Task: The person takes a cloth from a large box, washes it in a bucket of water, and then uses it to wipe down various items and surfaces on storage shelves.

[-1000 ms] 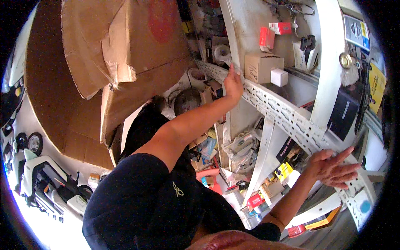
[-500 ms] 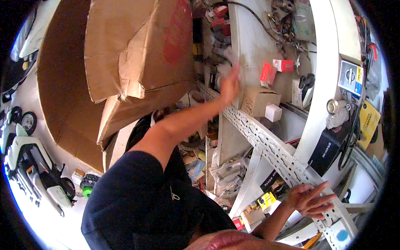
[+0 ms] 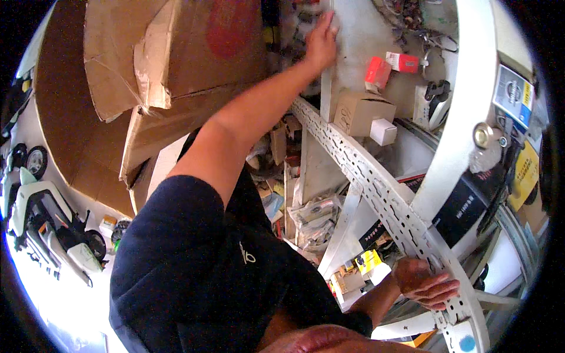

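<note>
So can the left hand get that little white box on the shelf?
Probably yes: the left hand is by the white shelf, and nothing covers the little white box, though the small brown cardboard box stands partly between.

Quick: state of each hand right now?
Left hand: raised by the white shelf edge; grip cannot be told.
Right hand: partly curled at the perforated white beam; whether it holds on cannot be told.

Worn: very dark navy, near-black short-sleeved top (image 3: 194, 270), filling lower left to lower centre of frame; small pale looped marking (image 3: 248, 257) on its front. Left sleeve (image 3: 182, 197) wide, plain-hemmed, ending above the elbow; right sleeve (image 3: 360, 322), lower centre-right, equally dark. Both forearms and hands bare.
</note>
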`<state>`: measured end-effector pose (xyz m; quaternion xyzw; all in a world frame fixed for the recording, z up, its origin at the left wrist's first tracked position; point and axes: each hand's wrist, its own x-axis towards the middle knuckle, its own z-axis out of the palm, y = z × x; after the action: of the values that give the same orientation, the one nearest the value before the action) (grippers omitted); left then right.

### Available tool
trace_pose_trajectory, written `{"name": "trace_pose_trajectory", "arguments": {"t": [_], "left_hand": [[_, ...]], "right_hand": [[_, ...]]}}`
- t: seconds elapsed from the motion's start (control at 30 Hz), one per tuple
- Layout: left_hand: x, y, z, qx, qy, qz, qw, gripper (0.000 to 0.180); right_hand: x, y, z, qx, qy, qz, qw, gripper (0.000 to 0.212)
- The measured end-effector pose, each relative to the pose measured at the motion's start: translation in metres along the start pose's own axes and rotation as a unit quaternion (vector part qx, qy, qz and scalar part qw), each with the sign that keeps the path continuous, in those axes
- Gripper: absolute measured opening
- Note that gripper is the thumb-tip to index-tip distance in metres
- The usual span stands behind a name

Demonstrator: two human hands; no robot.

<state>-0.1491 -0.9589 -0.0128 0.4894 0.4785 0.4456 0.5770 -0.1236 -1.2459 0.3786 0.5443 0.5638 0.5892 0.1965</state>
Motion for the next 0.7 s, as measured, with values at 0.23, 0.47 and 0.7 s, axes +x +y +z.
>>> {"name": "trace_pose_trajectory", "arguments": {"t": [0.23,0.47,0.7], "left_hand": [[-0.053,-0.012,-0.009,-0.039,-0.041,0.034,0.998,0.043],[-0.098,-0.003,-0.006,-0.019,-0.033,0.009,0.999,0.043],[0.121,-0.021,0.005,0.002,-0.016,0.002,1.0,0.036]], "right_hand": [[0.035,-0.026,0.013,0.054,0.084,-0.038,0.994,0.032],[-0.002,-0.003,0.0,-0.014,-0.04,0.003,0.999,0.035],[-0.002,-0.003,0.002,-0.064,-0.017,-0.02,0.998,0.055]]}}
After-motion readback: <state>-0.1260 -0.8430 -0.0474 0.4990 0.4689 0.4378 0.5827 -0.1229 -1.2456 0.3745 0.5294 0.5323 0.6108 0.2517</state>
